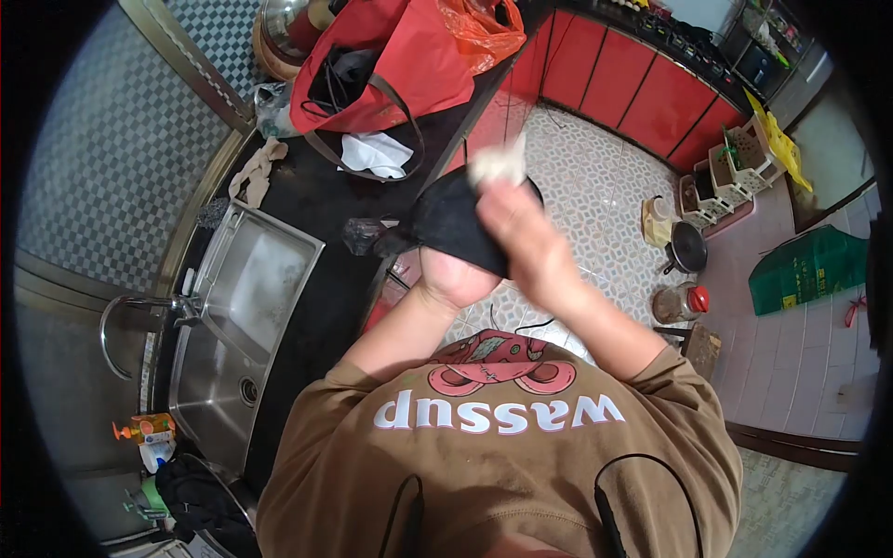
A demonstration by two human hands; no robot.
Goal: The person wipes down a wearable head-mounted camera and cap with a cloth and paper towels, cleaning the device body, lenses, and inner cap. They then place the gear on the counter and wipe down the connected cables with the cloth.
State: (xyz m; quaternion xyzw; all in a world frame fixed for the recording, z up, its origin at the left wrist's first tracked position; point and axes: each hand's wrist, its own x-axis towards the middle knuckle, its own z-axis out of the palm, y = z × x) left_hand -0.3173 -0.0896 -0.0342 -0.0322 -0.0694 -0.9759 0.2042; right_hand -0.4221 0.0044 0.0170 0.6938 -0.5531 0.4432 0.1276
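Observation:
My left hand (pixel 456 279) holds a black, smooth-looking item (pixel 456 223) in front of my chest. Its fingers are hidden behind the item, whose exact kind I cannot make out. My right hand (pixel 526 232), blurred by motion, lies over the item's right side. A white crumpled cloth or tissue (pixel 499 166) sticks out past its fingertips, gripped in that hand. Left of the black item, a dark crumpled plastic bag (pixel 363 235) rests at the black counter's edge.
The black counter (pixel 321 200) on my left bears a steel sink (pixel 214 372) with a tap (pixel 116 325), a beige rag (pixel 258 172), a red bag (pixel 400 70) and white paper (pixel 377 153). Across the tiled floor stand a frying pan (pixel 689 247), a red-lidded jar (pixel 677 303) and stacked baskets (pixel 735 177).

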